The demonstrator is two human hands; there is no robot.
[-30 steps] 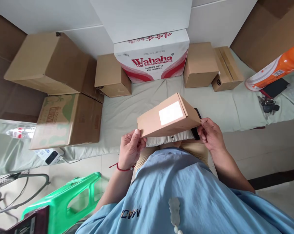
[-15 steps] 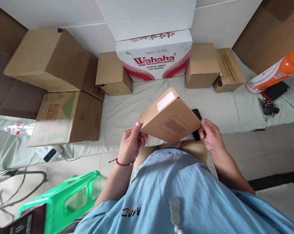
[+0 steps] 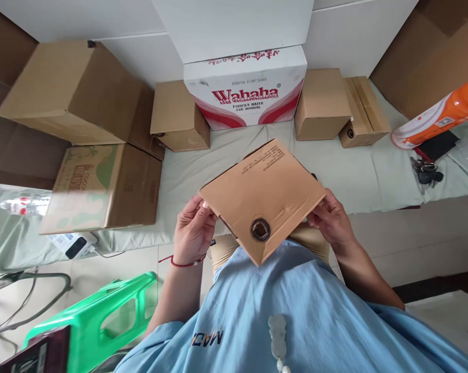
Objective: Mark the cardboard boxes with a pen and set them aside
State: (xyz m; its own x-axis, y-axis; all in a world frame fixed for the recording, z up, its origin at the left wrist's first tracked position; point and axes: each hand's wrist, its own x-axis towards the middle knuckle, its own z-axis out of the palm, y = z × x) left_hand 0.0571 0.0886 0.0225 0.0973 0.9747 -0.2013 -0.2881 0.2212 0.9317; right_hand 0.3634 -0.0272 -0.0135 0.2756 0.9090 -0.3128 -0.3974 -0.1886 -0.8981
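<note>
A flat brown cardboard box (image 3: 257,189) is held up in front of my body, tilted, with small printed text near its far corner and a dark-rimmed round hole near its closest corner. My left hand (image 3: 195,228) pinches its left corner between thumb and fingers. At the opposite corner, my right hand (image 3: 332,217) grips the box, with some fingers hidden beneath it. A dark object, mostly covered by the box, peeks out at its right edge, above my right hand.
A Wahaha water carton (image 3: 253,93) stands against the wall. Small boxes (image 3: 322,103) flank it. Larger cartons (image 3: 102,186) are stacked at left. An orange bottle (image 3: 443,111) and keys (image 3: 428,173) lie at right on the cloth-covered surface (image 3: 385,181). A green stool (image 3: 98,305) stands lower left.
The box has turned over in my hands: the face with the round hole now shows instead of the side with the white label. My left hand has moved left and slightly down.
</note>
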